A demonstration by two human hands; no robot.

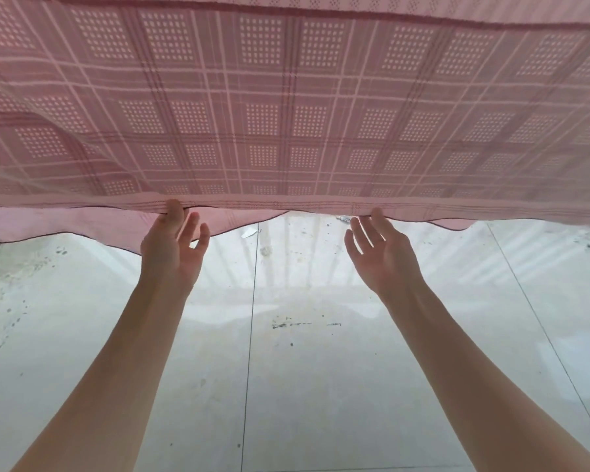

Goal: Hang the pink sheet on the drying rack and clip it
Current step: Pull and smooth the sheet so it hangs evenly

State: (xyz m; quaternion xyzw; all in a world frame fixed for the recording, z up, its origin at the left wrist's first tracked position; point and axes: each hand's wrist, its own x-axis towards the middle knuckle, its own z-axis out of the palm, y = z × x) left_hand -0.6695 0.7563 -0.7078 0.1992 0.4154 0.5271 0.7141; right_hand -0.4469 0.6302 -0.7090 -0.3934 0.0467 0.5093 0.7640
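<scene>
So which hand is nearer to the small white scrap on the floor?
Left. The left hand is just left of the white scrap; the right hand sits farther off to the scrap's right.

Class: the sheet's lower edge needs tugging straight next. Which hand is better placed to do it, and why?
Probably the left hand: its fingers already pinch the sheet's hem. The right hand is open, fingertips only near the edge.

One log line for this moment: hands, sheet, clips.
left hand: pinching lower hem | right hand: open, at hem | pink sheet: draped overhead | clips: none visible
</scene>
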